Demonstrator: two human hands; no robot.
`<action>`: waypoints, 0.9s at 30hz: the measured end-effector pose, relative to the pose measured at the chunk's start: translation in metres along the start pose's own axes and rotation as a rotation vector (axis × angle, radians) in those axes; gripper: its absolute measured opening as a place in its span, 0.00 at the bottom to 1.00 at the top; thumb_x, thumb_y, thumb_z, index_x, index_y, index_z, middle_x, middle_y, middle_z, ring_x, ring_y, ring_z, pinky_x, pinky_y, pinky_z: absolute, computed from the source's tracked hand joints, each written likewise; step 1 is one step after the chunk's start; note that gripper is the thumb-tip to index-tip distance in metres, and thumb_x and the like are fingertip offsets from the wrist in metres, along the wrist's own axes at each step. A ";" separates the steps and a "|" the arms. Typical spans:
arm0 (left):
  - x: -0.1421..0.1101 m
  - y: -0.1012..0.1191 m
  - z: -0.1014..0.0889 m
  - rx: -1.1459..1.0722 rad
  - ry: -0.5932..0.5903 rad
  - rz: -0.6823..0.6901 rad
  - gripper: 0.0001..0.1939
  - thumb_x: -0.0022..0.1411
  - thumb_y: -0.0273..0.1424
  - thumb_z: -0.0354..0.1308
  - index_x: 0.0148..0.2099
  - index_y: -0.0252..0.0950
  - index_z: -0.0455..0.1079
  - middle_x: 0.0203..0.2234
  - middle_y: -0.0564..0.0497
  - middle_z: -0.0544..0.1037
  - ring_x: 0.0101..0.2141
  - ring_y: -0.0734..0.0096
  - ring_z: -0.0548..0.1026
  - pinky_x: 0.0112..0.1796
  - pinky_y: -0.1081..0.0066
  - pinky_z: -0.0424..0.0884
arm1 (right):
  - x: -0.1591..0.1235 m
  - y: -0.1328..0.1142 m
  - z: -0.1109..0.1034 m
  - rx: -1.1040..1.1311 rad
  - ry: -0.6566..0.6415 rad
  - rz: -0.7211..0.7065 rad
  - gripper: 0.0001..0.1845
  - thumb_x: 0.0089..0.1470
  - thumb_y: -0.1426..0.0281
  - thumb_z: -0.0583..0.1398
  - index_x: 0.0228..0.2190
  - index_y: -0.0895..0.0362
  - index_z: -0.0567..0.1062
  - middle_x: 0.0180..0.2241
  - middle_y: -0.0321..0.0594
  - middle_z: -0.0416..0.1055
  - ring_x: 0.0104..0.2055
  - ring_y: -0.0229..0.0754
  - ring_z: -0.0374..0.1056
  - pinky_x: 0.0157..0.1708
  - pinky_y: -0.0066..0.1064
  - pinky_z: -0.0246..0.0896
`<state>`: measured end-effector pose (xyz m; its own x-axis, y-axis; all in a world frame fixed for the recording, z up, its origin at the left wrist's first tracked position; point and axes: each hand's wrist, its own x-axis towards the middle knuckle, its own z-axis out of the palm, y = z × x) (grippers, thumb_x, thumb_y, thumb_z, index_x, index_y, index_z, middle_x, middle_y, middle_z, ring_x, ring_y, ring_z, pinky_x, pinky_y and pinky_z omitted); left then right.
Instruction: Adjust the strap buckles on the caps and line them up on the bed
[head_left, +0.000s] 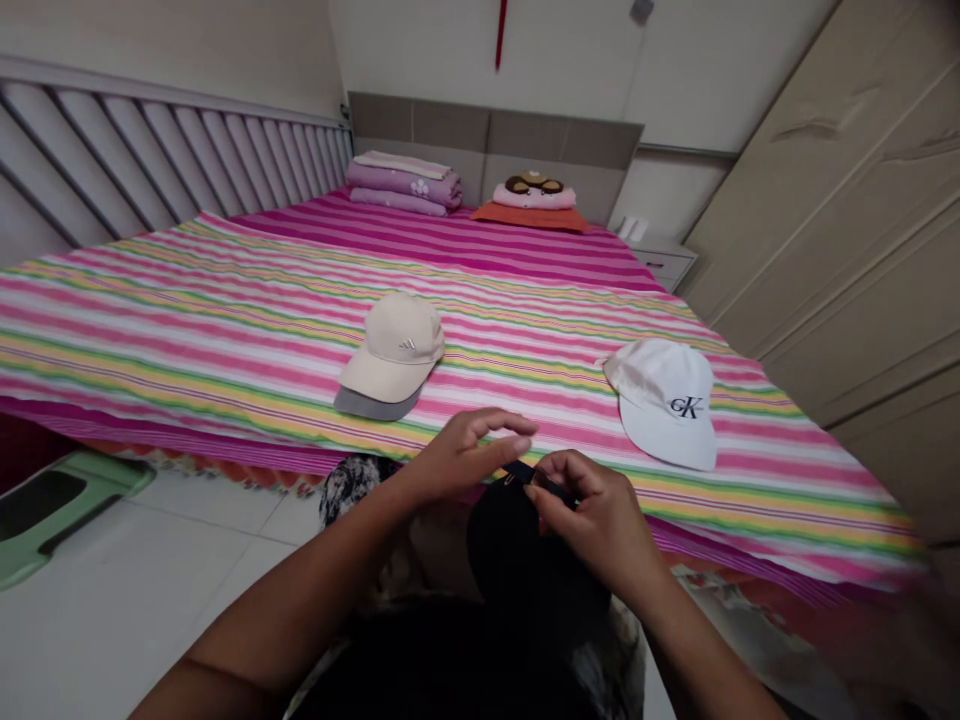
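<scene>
Beside the bed (517,350), left hand (461,455) curves open, right hand (596,510) pinches black strap (519,470).

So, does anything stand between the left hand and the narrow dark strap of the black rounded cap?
Nothing visible does. The left hand is close by the strap; whether they touch is unclear. The right hand has its grip farther along, beside the cap.
</scene>
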<state>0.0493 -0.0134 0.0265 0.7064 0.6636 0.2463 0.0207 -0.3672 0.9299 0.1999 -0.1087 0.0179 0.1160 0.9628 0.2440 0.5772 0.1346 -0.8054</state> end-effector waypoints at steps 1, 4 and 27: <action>0.002 0.003 -0.002 0.009 -0.130 -0.011 0.14 0.54 0.36 0.54 0.40 0.34 0.71 0.33 0.49 0.74 0.38 0.66 0.70 0.39 0.71 0.64 | 0.000 -0.002 0.000 -0.013 -0.012 -0.015 0.02 0.44 0.71 0.59 0.24 0.55 0.69 0.19 0.33 0.64 0.21 0.35 0.59 0.21 0.26 0.52; 0.004 0.004 -0.004 -0.048 -0.426 -0.165 0.16 0.54 0.40 0.53 0.37 0.33 0.71 0.21 0.54 0.69 0.24 0.76 0.66 0.25 0.77 0.61 | 0.001 -0.007 0.000 0.009 -0.048 -0.027 0.01 0.45 0.71 0.59 0.25 0.55 0.70 0.20 0.33 0.65 0.21 0.35 0.58 0.21 0.26 0.52; -0.006 -0.021 -0.003 -0.604 -0.447 -0.506 0.16 0.46 0.39 0.61 0.26 0.30 0.64 0.16 0.58 0.61 0.16 0.85 0.56 0.18 0.80 0.51 | -0.010 0.041 -0.006 0.855 -0.187 0.362 0.16 0.42 0.61 0.63 0.17 0.59 0.66 0.13 0.31 0.60 0.17 0.32 0.54 0.19 0.24 0.46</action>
<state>0.0426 -0.0080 0.0064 0.9252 0.2918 -0.2426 0.1174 0.3879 0.9142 0.2268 -0.1140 -0.0143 -0.0025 0.9916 -0.1293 -0.2655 -0.1253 -0.9559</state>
